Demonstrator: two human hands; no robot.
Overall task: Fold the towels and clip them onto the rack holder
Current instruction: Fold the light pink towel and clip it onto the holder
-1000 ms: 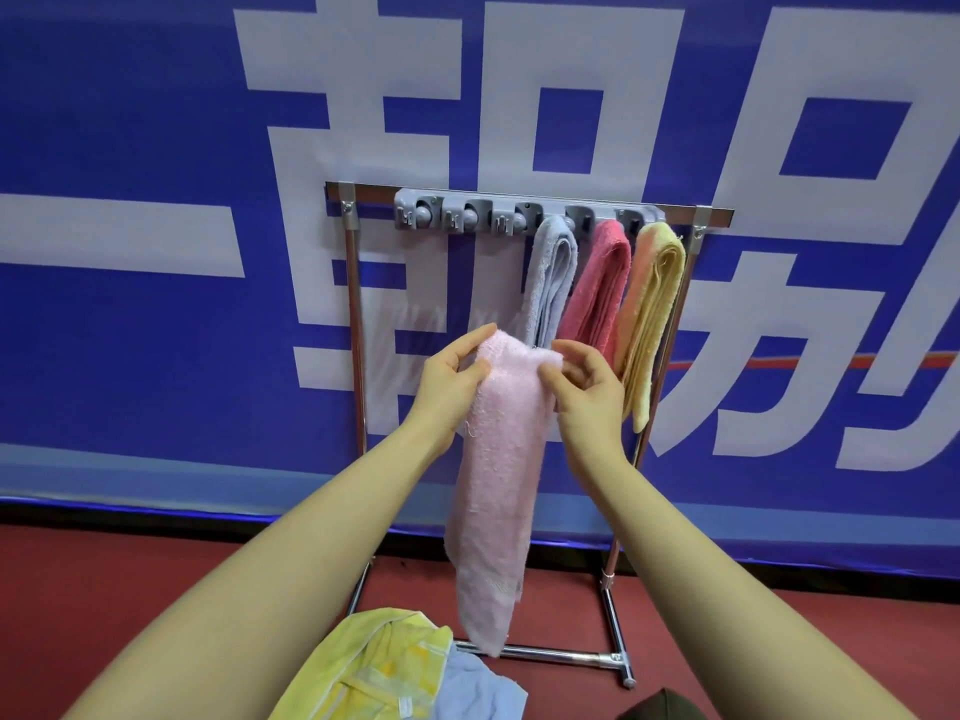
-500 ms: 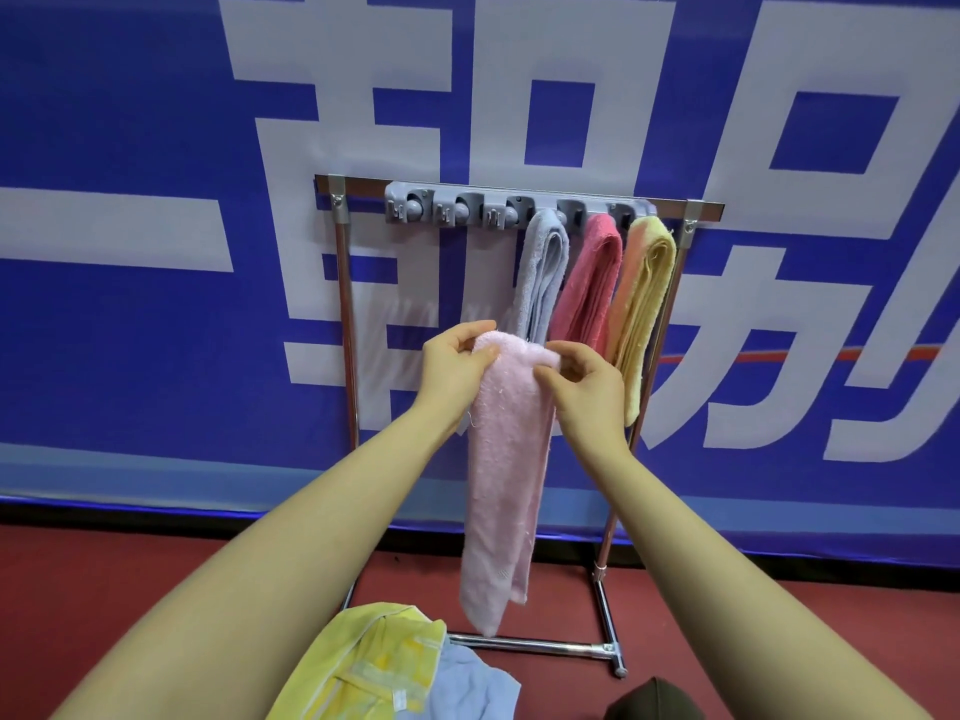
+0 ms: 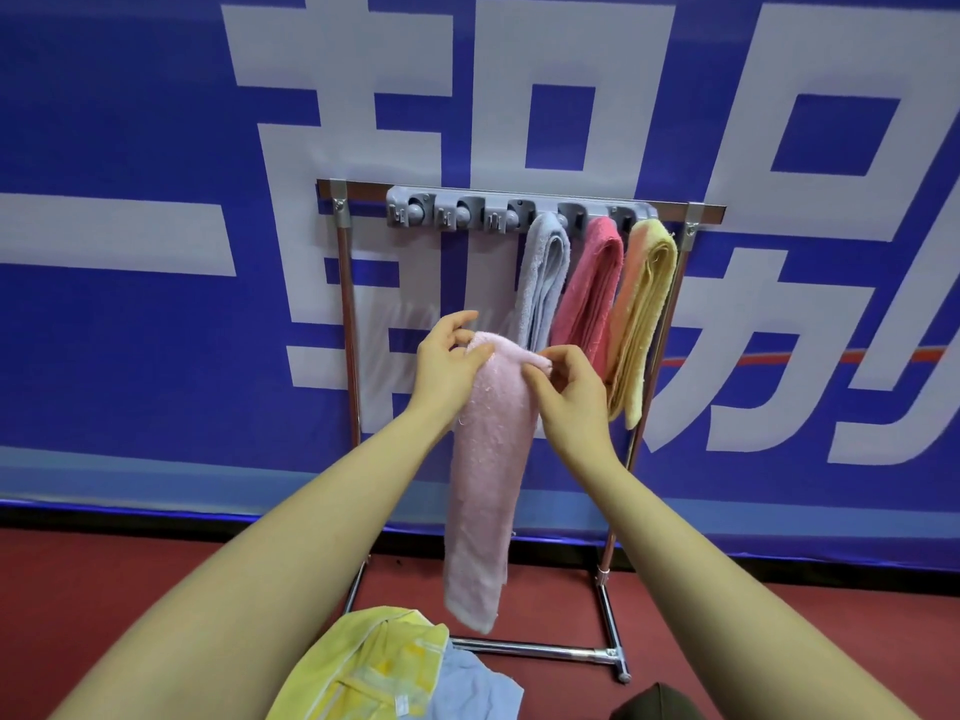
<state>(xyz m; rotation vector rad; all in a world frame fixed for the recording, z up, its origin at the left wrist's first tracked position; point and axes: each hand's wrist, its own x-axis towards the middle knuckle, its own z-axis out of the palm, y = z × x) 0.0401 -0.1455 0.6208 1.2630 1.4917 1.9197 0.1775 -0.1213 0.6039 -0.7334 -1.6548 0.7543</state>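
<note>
The pink towel (image 3: pixel 485 480) hangs lengthwise, folded top up, in front of the rack holder (image 3: pixel 519 213); the left hand (image 3: pixel 447 363) and right hand (image 3: pixel 569 392) pinch its top fold from either side, forearms raised.

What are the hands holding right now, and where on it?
Both the left hand and right hand pinch the pink towel at its folded top end.

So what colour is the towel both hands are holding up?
Pale pink towel, seen clearly in the head view.
</note>
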